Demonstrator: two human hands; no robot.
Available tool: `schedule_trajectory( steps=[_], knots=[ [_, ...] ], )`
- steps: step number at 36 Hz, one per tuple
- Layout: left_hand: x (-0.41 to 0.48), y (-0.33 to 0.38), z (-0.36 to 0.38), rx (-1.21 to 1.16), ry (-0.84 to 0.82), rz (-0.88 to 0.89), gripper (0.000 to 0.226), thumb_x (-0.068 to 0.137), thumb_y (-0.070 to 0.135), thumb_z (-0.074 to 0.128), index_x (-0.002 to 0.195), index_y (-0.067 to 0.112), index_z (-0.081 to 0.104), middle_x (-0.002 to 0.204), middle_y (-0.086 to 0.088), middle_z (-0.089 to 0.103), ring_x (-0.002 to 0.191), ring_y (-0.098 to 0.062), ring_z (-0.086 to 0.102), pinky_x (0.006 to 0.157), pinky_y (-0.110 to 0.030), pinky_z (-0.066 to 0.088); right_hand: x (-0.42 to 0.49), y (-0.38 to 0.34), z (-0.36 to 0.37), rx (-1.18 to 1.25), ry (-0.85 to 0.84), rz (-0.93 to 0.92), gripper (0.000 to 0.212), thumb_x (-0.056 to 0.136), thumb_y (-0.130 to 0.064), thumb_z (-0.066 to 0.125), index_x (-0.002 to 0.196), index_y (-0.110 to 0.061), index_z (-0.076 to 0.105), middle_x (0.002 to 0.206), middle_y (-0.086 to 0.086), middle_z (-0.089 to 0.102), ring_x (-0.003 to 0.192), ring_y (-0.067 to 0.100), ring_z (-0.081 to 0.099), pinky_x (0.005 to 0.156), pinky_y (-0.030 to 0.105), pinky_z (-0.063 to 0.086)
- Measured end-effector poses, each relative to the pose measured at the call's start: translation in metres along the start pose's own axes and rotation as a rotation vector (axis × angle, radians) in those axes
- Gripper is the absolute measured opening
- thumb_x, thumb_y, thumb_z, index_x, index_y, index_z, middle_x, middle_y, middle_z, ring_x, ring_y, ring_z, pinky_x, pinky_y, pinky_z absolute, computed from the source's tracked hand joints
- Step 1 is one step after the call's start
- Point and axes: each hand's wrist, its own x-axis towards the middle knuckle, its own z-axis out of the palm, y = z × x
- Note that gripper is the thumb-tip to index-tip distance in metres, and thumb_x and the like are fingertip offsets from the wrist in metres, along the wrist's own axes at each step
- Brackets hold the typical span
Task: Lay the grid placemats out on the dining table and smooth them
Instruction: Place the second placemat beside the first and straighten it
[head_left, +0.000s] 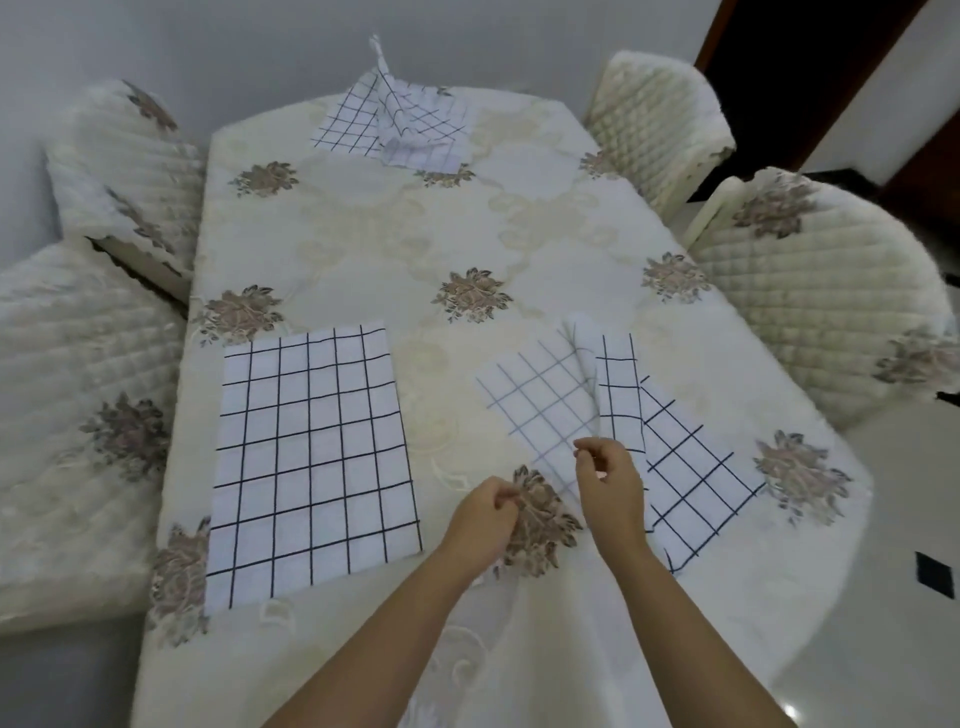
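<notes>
At the near table (363, 234) edge, left hand (485, 512) and right hand (608, 478) curl, grip indiscernible; right placemat (545, 389) lies creased, partly folded over.

Cnt: 3 grid placemats (311, 447), 4 quilted chairs (810, 291), 2 hands (483, 514), 1 table (363, 234).

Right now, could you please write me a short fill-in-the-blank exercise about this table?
The table holds ___ grid placemats. The near left placemat lies ___. The far placemat has one corner sticking ___. The rumpled near placemat lies on the person's ___ side.
Missing: three; flat; up; right.
</notes>
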Motion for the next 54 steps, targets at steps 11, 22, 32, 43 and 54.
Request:
schedule_trajectory(
  steps=[11, 22, 32, 43, 54],
  knots=[
    [0.017, 0.038, 0.065, -0.058, 0.061, -0.071, 0.027, 0.094, 0.013, 0.043, 0.118, 0.011, 0.056, 0.116, -0.009, 0.062, 0.103, -0.023, 0.061, 0.096, -0.038, 0.048, 0.067, 0.035, -0.068, -0.073, -0.095, 0.305, 0.048, 0.089, -0.022, 0.058, 0.131, -0.008, 0.040, 0.130, 0.008, 0.046, 0.106, 0.022, 0.052, 0.083, 0.031, 0.040],
    [0.030, 0.066, 0.109, -0.111, 0.113, -0.135, 0.039, 0.095, 0.024, 0.044, 0.133, 0.019, 0.042, 0.118, 0.000, 0.057, 0.101, -0.013, 0.053, 0.086, -0.025, 0.043, 0.104, 0.047, -0.066, -0.068, -0.358, 0.326, 0.050, 0.088, -0.011, 0.058, 0.132, -0.006, 0.036, 0.084, -0.002, 0.049, 0.074, 0.015, 0.049, 0.069, 0.028, 0.042],
    [0.045, 0.076, 0.119, -0.532, 0.263, -0.263, 0.064, 0.088, 0.038, 0.058, 0.143, 0.018, 0.033, 0.141, -0.009, 0.043, 0.123, -0.029, 0.048, 0.093, -0.039, 0.044, 0.116, 0.036, -0.072, -0.035, -0.564, 0.101, 0.031, 0.091, -0.009, 0.051, 0.122, -0.011, 0.049, 0.084, -0.008, 0.047, 0.075, 0.005, 0.047, 0.063, 0.013, 0.038],
    [0.041, 0.083, 0.109, -0.667, 0.351, -0.164, 0.008, 0.091, 0.006, 0.054, 0.084, 0.007, 0.059, 0.069, -0.005, 0.064, 0.056, -0.015, 0.060, 0.040, -0.017, 0.044, 0.126, 0.038, -0.083, -0.132, -0.632, -0.068, 0.028, 0.097, -0.022, 0.043, 0.122, -0.017, 0.055, 0.112, -0.001, 0.057, 0.099, 0.013, 0.055, 0.080, 0.017, 0.041],
    [0.042, 0.050, 0.097, 0.073, 0.536, -0.206, 0.042, 0.091, 0.022, 0.054, 0.061, 0.017, 0.025, 0.059, 0.001, 0.027, 0.051, -0.012, 0.027, 0.050, -0.026, 0.018, 0.133, 0.071, -0.086, -0.773, -0.609, -0.449, 0.046, 0.094, -0.024, 0.046, 0.138, -0.009, 0.040, 0.144, 0.011, 0.034, 0.136, 0.024, 0.029, 0.109, 0.030, 0.028]
  ],
)
